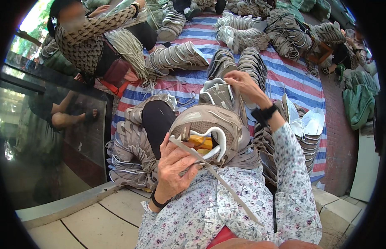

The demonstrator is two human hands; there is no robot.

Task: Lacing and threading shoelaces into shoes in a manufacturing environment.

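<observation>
The left hand [176, 168] grips a shoe upper [206, 116]; the right hand [245, 86], toward one o'clock, I cannot tell. Tugging could snag the lace [234, 193] trailing toward five.

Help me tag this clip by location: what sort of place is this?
Probably an informal outdoor shoe-work area: rows of nested shoe uppers lie on a striped tarpaulin, with brick paving alongside.

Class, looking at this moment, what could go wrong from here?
The loose end of the flat grey strip trails across the floral blouse and might snag. The brown shoe upper in the lap could slip if the left hand relaxes. The stacked uppers beside the right sleeve may topple if knocked.
</observation>
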